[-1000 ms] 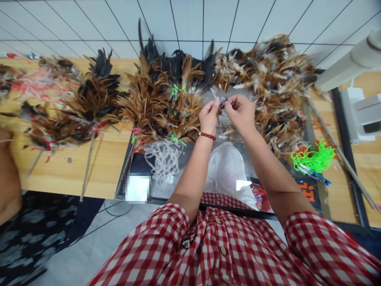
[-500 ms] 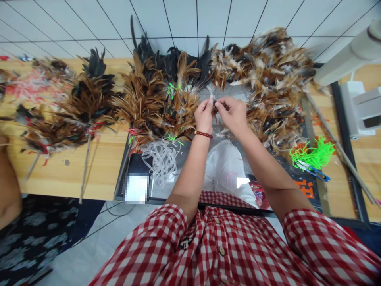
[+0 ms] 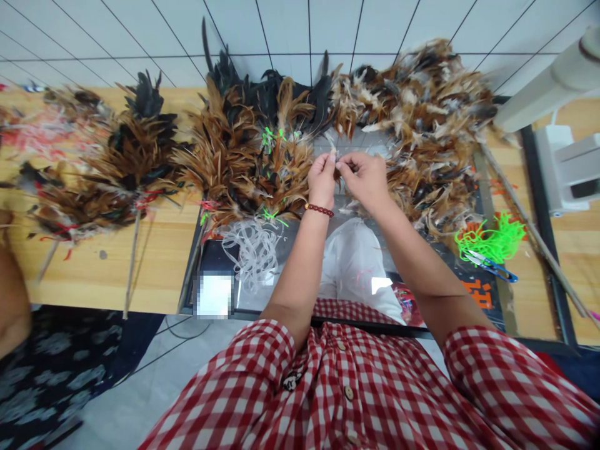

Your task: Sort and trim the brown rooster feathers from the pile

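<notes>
My left hand (image 3: 322, 178), with a dark red bead bracelet (image 3: 319, 210) on its wrist, is pinched closed on something small, perhaps a feather base; a pale tip shows above the thumb. Beside it my right hand (image 3: 364, 178) is also closed, fingertips bent together close to the left thumb, on something too small to make out. Both are over a glossy dark panel (image 3: 300, 240). Brown and black feather bunches (image 3: 225, 137) lie left of the hands, and a pile of loose brown and white feathers (image 3: 431, 112) lies to the right.
White strips (image 3: 253, 250) lie at the panel's left. On the right are bright green strings (image 3: 497, 240), blue-handled snips (image 3: 501, 270), a long stick (image 3: 529, 225) and a white stand (image 3: 553, 81). Another person's arm (image 3: 12, 287) and more feather bunches (image 3: 135, 144) are at the left.
The view has shifted slightly. Both hands stay together in nearly the same place, with only small movements of the fingers. The other person's arm at the left has moved a little.
</notes>
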Demonstrator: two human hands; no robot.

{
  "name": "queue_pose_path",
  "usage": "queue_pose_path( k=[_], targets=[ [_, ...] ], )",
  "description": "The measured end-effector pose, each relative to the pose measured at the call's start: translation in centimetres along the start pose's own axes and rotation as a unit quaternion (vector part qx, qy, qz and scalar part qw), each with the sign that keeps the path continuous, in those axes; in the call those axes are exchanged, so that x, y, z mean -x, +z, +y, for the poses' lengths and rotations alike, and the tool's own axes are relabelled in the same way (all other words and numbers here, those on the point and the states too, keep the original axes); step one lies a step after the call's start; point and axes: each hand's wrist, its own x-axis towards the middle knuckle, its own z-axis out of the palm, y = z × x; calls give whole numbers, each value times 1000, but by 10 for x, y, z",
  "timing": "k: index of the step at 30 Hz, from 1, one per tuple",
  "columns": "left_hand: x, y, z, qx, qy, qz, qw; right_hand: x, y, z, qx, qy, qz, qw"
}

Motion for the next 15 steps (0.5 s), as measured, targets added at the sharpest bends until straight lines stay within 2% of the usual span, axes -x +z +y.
queue_pose_path(
  k=[4, 8, 11, 15],
  targets=[
    [1, 0, 1, -6, 17, -12, 1000, -3, -5, 2, -20, 34, 0, 999],
    [-3, -1, -1, -47, 34, -6, 998, -9, -9, 7, -71, 24, -4, 997],
    [-5, -1, -3, -73, 53, -3, 996, -11, -5, 10, -140, 20, -20, 990],
    [-3, -1, -3, -107, 74, -31, 991, -13, 0, 14, -191, 26, -28, 981]
  ],
)
